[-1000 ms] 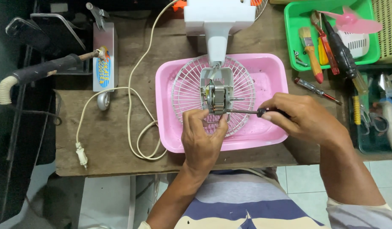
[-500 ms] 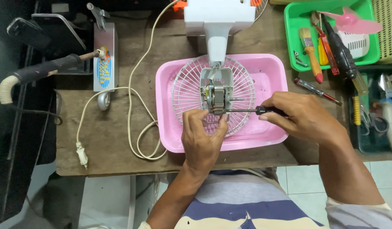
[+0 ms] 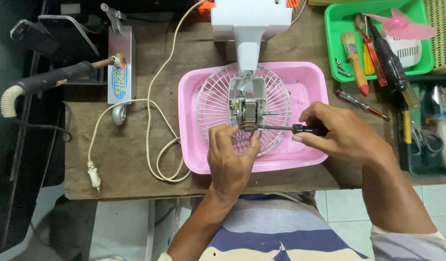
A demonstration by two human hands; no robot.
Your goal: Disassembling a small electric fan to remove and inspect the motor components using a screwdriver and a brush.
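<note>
Nothing much has shifted since the earlier frames: both hands keep their hold. Nearest, left hand (image 3: 231,157) curled, fingertips pinching the lower edge of the fan motor (image 3: 248,113). Right hand (image 3: 341,133) closed round the black handle of a screwdriver (image 3: 285,128), thin steel shaft lying level, tip at the motor's right side. Motor sits in a white wire guard (image 3: 276,108), round, ribbed, inside a glossy pink plastic tray (image 3: 310,79). Farther: white fan base (image 3: 252,19); worn wooden table (image 3: 126,159).
</note>
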